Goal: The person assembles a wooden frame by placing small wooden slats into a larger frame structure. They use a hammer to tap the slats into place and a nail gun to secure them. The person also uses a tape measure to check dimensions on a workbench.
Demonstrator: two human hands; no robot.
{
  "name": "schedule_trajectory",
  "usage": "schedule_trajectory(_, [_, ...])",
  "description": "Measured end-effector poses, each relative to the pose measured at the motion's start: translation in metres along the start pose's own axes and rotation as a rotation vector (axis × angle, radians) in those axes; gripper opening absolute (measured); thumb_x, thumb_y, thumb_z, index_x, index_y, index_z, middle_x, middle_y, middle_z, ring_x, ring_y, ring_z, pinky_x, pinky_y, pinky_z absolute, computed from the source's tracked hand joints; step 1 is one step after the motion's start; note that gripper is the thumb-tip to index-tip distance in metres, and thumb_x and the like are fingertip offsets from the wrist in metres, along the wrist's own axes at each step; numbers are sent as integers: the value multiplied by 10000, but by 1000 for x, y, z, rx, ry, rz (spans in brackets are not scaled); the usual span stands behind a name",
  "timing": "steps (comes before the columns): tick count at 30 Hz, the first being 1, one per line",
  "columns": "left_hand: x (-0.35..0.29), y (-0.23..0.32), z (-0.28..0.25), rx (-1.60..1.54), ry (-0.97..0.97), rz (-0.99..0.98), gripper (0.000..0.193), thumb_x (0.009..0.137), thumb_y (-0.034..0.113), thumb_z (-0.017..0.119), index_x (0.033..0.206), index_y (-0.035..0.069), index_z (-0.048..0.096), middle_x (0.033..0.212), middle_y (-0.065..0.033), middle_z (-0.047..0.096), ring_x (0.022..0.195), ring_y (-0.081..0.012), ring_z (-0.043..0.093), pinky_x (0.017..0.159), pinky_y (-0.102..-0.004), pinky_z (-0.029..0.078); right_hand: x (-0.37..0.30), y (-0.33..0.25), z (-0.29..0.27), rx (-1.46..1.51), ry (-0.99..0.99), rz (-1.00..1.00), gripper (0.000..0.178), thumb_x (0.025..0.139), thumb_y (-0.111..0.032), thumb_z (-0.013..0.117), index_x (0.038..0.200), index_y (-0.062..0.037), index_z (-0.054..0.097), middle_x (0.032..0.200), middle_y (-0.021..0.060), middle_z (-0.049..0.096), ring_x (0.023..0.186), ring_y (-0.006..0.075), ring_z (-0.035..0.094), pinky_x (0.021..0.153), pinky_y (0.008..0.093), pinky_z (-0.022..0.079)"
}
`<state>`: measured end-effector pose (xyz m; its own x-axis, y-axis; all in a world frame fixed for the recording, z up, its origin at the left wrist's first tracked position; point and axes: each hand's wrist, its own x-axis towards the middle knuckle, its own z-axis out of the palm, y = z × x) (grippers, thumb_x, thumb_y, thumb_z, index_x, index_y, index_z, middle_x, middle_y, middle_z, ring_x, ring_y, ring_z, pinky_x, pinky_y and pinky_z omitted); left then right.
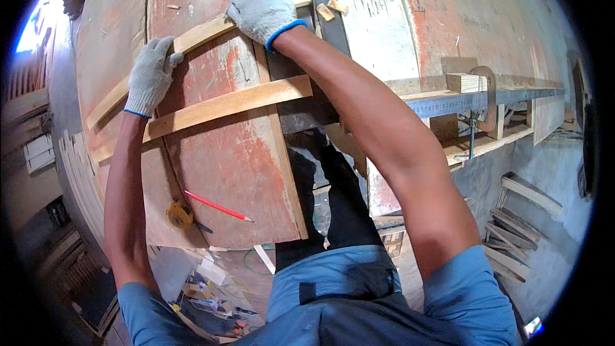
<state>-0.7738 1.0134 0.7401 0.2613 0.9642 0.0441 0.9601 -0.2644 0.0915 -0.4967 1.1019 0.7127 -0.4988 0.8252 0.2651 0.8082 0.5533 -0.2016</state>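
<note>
A long pale wooden strip (pixel 204 34) lies slantwise across the worn, red-stained workbench (pixel 218 160). My left hand (pixel 150 75), in a white knit glove, grips this strip toward its left end, the thumb on the right side. Farther along, my right hand (pixel 262 13), in a matching glove with a blue cuff, is closed over the same strip near its right end. Both hands hide parts of the wood beneath them. Nearer to me lies a second wooden strip (pixel 230 102), partly behind my left forearm and apart from both hands.
A red pencil (pixel 218 205) and a yellow tape measure (pixel 179 215) lie on the near bench boards. Wood offcuts (pixel 325 11) sit beyond my right hand. At right, a clamp (pixel 492 99) grips a metal straightedge (pixel 442 104). Timber pieces (pixel 512 237) stand lower right.
</note>
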Motion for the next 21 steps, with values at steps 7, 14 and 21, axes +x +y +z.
schedule_trajectory(7, [-65, 6, -50, 11, 68, 28, 494, 918, 176, 743, 1380, 91, 591, 1302, -180, 633, 1173, -384, 624, 978, -461, 533, -59, -44, -64, 191, -169, -120, 185, 826, -249, 705, 898, -90, 768, 903, 186, 761, 852, 370, 761, 724, 500, 612])
schedule_trajectory(14, [-166, 161, -45, -1177, 190, -793, 384, 1073, 228, 585, 1381, -2, 581, 1246, -123, 670, 1092, -254, 668, 972, -366, 549, -108, -47, -79, 147, -364, -80, 312, 784, -300, 796, 973, -73, 696, 966, 155, 711, 944, 351, 717, 776, 475, 613])
schedule_trajectory(21, [-154, 229, 10, -2141, 669, -1142, 426, 1055, 317, 625, 1329, -1, 550, 1162, -175, 645, 1049, -280, 684, 937, -422, 597, -132, -65, -94, 224, -501, -91, 404, 849, -376, 770, 1061, -50, 661, 1043, 197, 687, 976, 375, 717, 821, 482, 599])
